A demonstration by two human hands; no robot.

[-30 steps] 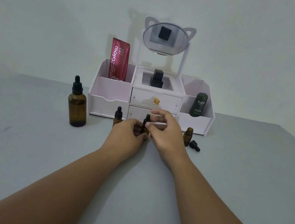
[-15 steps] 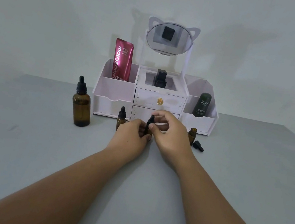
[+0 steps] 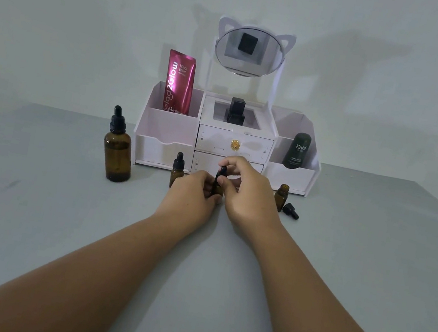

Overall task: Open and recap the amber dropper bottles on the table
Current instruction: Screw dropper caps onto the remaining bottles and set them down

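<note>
A small amber dropper bottle (image 3: 219, 187) stands between my hands at the table's middle. My left hand (image 3: 193, 195) grips its body, and my right hand (image 3: 248, 193) pinches its black dropper cap (image 3: 222, 173) with thumb and fingertips. Just left of my left hand stands another small capped amber bottle (image 3: 177, 170). A large capped amber bottle (image 3: 118, 148) stands further left. To the right, a small amber bottle (image 3: 282, 196) stands uncapped, its black dropper cap (image 3: 291, 210) lying beside it on the table.
A white cosmetics organiser (image 3: 170, 131) with drawers and a cat-ear mirror (image 3: 250, 50) stands behind the bottles, holding a pink tube (image 3: 179, 82), a black bottle (image 3: 236, 111) and a dark green container (image 3: 298, 150). The grey table (image 3: 41, 222) stretches towards me.
The view shifted slightly, so the scene sits a little lower and more to the right. My right fingers have shifted a little on the cap; both hands stay on the middle small bottle.
</note>
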